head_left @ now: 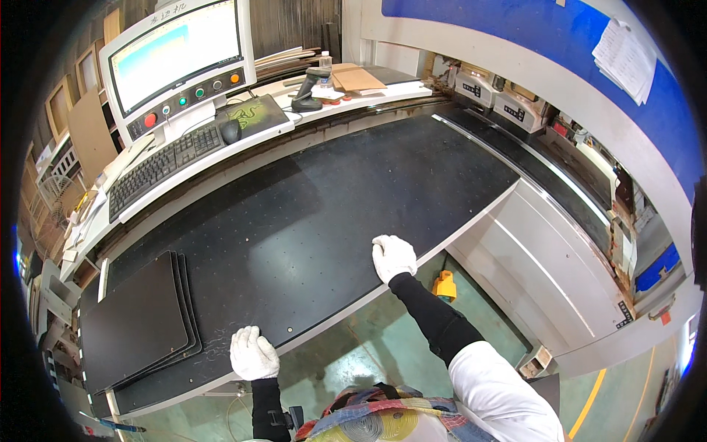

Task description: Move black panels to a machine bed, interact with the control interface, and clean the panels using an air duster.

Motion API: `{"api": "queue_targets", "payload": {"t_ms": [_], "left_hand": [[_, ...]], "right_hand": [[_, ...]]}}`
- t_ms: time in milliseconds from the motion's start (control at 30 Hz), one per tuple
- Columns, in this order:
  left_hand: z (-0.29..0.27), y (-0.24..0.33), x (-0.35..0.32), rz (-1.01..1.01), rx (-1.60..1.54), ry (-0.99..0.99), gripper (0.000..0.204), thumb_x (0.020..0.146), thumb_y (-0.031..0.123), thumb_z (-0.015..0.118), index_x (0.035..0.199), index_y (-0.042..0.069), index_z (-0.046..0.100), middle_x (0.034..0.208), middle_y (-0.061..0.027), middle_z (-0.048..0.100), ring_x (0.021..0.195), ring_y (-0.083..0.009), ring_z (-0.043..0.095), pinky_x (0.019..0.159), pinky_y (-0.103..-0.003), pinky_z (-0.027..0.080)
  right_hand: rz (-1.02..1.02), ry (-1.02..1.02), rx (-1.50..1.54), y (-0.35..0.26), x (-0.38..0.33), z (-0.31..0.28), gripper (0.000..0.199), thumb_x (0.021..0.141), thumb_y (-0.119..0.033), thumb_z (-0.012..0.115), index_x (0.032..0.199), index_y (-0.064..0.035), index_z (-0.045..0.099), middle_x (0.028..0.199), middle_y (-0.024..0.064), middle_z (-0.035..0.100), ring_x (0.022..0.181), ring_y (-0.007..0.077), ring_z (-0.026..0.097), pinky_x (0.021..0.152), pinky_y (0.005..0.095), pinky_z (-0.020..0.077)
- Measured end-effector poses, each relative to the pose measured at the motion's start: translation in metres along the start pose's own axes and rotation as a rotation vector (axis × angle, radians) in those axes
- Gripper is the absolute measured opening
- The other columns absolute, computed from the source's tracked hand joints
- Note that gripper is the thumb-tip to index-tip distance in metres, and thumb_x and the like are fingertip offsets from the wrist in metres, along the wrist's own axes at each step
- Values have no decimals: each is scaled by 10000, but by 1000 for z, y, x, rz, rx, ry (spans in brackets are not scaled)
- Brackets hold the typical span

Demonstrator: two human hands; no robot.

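My left hand (254, 353), in a white knit glove, rests at the near edge of a long black machine table (324, 221). Its fingers lie side by side on the surface, with nothing in them. Farther right along that edge, my right hand (394, 258), gloved alike, rests with loosely bent fingers and holds nothing visible. To the left of my left hand lies a small stack of dark flat panels (140, 324) with rounded corners, slightly fanned out. Pale scuffs mark the table between the stack and my left hand.
Beyond the table, a white shelf carries a monitor (177, 59) with buttons, a keyboard (166, 166), a mouse (230, 132) and a handheld scanner (309, 90). A white and blue machine (530, 37) stands at the right. A yellow foot pedal (444, 286) is on the green floor.
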State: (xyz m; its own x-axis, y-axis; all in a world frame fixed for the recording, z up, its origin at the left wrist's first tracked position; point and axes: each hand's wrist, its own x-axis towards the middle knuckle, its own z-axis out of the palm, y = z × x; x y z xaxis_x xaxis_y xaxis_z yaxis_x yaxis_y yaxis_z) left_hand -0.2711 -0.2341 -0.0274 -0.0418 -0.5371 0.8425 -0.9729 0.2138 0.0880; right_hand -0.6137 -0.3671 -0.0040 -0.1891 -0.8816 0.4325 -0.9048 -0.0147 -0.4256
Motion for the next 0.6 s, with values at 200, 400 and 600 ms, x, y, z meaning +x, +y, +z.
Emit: {"api": "queue_targets", "payload": {"t_ms": [200, 400, 600], "left_hand": [[-2, 4, 7, 24, -7, 3, 195, 814, 100, 522, 940, 25, 650, 914, -142, 667, 895, -335, 645, 831, -426, 511], [-2, 1, 3, 7, -6, -3, 181, 816, 113, 532, 929, 36, 651, 925, -130, 667, 901, -328, 645, 859, -436, 502], [-2, 1, 0, 11, -16, -16, 187, 839, 139, 535, 950, 44, 650, 947, -119, 668, 911, -322, 647, 896, -454, 494]], "right_hand": [[11, 11, 10, -1, 1, -2, 190, 862, -263, 558, 943, -150, 687, 879, 99, 669, 861, 300, 645, 797, 414, 507], [-1, 32, 36, -1, 2, -1, 180, 842, -244, 574, 927, -143, 696, 869, 102, 668, 856, 311, 643, 794, 415, 506], [-46, 5, 10, -2, -1, -3, 170, 843, -239, 573, 922, -139, 685, 856, 101, 663, 841, 309, 642, 781, 414, 508]]}}
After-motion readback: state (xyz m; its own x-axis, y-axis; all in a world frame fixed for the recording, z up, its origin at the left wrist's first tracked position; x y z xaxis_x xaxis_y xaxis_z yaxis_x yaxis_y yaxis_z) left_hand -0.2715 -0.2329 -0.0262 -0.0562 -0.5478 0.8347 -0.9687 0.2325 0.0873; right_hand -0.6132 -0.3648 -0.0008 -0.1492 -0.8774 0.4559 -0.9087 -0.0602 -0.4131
